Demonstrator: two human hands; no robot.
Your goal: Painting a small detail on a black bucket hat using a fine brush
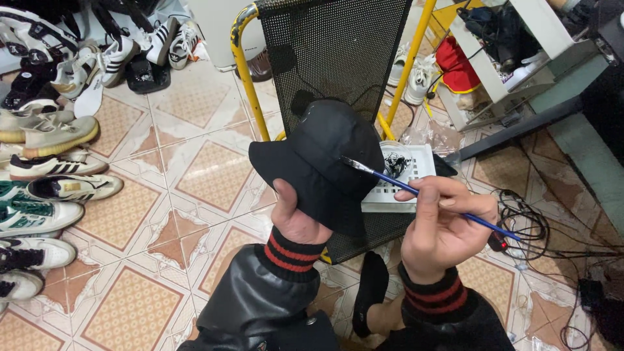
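Fingers [434, 190] of the right hand [439, 227] were pinched closed around a thin blue paintbrush [416, 190], its bristle tip touching the side of a black bucket hat [325, 159]. The left hand [296, 214] was closed on the hat's brim from below, thumb pressed against the fabric, holding the hat up in front of the person. Both wrists showed black cuffs with red stripes below black leather-like sleeves. Just behind the hat lay a white perforated tray [406, 185] holding a small clear dish with dark paint, resting on a black mesh panel [338, 52] in a yellow tube frame. Beyond, on the patterned tile floor [156, 214], rows of sneakers [45, 169] stood along the left, and tangled black cables [539, 227] lay at the right.
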